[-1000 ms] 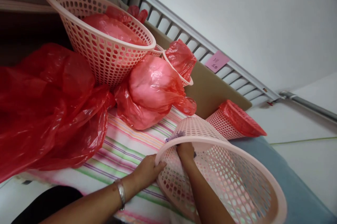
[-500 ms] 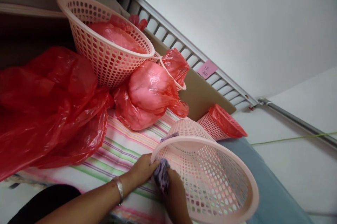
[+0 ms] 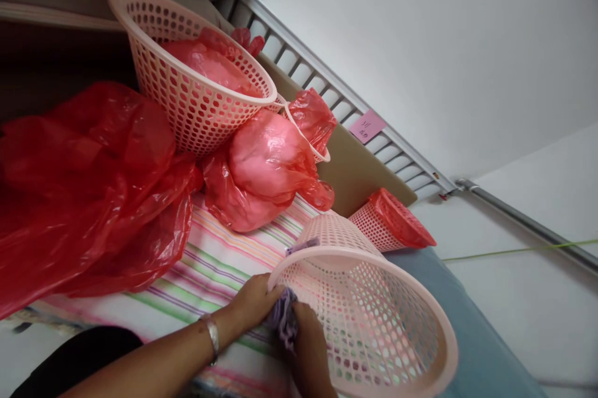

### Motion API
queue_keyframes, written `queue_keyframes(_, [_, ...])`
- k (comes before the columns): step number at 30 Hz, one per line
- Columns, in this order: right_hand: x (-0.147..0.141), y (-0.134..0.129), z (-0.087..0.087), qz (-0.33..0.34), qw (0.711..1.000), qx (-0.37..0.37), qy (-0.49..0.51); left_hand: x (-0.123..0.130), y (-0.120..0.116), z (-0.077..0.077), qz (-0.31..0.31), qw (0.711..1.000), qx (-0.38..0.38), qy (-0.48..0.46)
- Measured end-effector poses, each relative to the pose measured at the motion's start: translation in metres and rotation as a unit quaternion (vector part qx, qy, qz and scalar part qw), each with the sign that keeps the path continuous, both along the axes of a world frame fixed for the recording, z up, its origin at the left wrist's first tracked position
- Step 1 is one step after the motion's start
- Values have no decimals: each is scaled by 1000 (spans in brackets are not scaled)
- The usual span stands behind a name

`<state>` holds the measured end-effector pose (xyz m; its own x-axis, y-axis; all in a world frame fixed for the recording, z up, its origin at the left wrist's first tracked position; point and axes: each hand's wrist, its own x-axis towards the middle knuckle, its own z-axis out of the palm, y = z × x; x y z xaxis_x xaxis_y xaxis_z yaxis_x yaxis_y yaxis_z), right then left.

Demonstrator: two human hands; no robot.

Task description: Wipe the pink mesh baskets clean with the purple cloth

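A pale pink plastic laundry basket (image 3: 390, 317) lies tipped on its side, its mouth facing me. My left hand (image 3: 255, 301), with a silver bangle on the wrist, is closed on the left part of the basket's rim. My right hand (image 3: 309, 339) grips a bunched purple cloth (image 3: 283, 317) just inside that rim. The cloth also touches my left fingertips. A bit of purple patterned material (image 3: 302, 246) shows on the basket's outer wall, behind the rim. The right fingers are partly hidden by the cloth.
Striped fabric (image 3: 219, 261) lies under the basket. A knotted red plastic bag (image 3: 261, 167) and a large loose red bag (image 3: 93, 199) are at left. Behind stand a pink basket holding a red bag (image 3: 200, 111) and a small red-lined basket (image 3: 378, 230). A metal rail (image 3: 346, 93) runs along the wall.
The purple cloth has shifted slightly between my hands and is bunched differently. My left hand stays on the rim. The view has moved a little.
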<state>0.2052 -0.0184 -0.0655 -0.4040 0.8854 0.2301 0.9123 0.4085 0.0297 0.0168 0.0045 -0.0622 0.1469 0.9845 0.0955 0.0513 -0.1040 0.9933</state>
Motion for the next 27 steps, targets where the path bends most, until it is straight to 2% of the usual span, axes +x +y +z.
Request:
queue_keyframes(7, [-12,79,21,-168,980,-38,-104,0,0,0,-14,999,-6,-32])
queue_keyframes(11, [-11,120,23,-234,962,-35,-135,-1,0,2,-19,998,-15,-51])
queue_keyframes(14, [-6,145,21,-269,953,-68,-120,-1,-1,2,-21,998,-19,-59])
queue_keyframes(20, [6,173,14,-275,954,-77,-87,2,2,-2,-24,996,-42,-70])
queue_keyframes(27, [11,179,6,-247,960,-65,-115,2,5,0,-13,997,-53,-50])
